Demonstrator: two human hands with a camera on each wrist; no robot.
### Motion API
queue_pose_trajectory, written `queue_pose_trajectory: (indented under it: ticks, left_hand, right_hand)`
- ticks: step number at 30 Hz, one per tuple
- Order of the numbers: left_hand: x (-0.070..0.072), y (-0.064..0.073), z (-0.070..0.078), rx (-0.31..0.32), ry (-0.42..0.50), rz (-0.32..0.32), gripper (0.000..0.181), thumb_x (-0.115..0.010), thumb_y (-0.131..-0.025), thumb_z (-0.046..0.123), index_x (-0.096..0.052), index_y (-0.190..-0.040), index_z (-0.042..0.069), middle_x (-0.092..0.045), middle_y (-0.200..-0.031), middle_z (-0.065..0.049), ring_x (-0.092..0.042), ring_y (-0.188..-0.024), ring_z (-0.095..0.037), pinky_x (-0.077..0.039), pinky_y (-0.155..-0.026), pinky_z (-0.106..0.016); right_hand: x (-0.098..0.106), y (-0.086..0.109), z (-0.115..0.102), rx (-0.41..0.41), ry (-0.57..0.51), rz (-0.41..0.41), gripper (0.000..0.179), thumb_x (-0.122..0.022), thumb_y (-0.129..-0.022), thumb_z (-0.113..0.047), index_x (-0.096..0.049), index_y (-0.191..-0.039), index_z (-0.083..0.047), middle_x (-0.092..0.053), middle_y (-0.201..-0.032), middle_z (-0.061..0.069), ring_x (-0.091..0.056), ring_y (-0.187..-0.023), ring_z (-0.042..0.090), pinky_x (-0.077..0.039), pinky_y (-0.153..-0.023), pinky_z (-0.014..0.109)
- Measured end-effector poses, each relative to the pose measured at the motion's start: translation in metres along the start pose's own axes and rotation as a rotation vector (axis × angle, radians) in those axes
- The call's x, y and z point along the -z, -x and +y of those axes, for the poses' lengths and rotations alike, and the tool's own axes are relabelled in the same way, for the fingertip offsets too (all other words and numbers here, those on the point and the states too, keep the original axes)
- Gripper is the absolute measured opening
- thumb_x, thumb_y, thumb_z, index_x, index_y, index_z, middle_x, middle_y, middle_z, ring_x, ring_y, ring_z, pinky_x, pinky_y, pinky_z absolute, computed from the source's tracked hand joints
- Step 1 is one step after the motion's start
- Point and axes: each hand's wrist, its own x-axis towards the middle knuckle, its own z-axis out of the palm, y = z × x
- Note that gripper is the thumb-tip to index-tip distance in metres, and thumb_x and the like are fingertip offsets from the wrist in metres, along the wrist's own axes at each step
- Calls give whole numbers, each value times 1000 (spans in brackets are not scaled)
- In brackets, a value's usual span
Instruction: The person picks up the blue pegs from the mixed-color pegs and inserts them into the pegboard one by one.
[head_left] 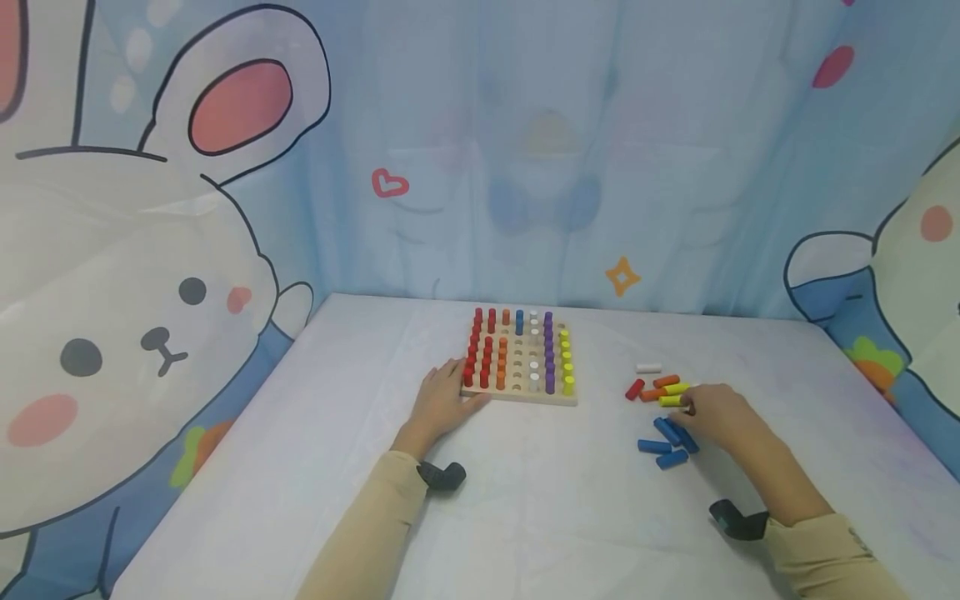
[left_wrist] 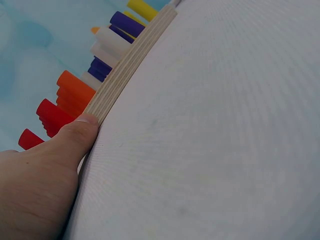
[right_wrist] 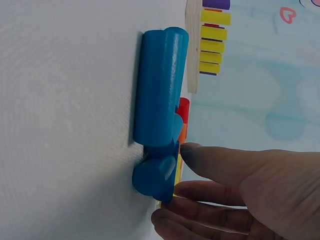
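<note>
Head view: the peg board (head_left: 525, 398) sits just below the middle. The left hand (head_left: 440, 402), loosely spread, touches its lower left corner. The right hand (head_left: 722, 417) is at right, by blue pegs (head_left: 655, 447). Left wrist view: the thumb (left_wrist: 75, 137) touches the board at left. Right wrist view: fingers (right_wrist: 210, 212) at lower right; I can't tell if they're holding a peg.

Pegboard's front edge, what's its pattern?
The front edge has thin pale-wood stripes, clearest in the left wrist view.
</note>
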Motion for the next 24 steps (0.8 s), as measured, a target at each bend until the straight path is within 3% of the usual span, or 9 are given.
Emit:
queue_pose_trajectory:
  ticks: [8,18,24]
  left_hand:
    - [1,1,1,2,4,-2,85,-52,-88,62,-28,-149,7,-32,-154,-8,-24,-145,-23,-16,-121,-42]
    - [-1,-1,-1,3,-7,7,86,-51,-87,63,-29,-149,8,-33,-154,-7,-25,-145,-23,-17,-121,-42]
    - [-2,-1,-1,4,-6,6,86,-50,-87,64,-29,-149,8,-33,-154,-7,-25,-145,-23,-17,-121,-42]
  right_hand:
    - [-1,1,-5,8,14,9,42,-67,-87,-26,-64,-108,10,-65,-102,27,-59,-89,37,-52,-85,53]
    - [-4,-1,-5,17,12,-1,36,-66,-88,-23,-66,-105,9,-66,-93,22,-58,-80,29,-52,-85,52]
    - [-7,-2,-5,32,-15,-4,33,-62,-91,-21,-66,-104,9,-63,-79,11,-52,-70,21,-54,-72,38]
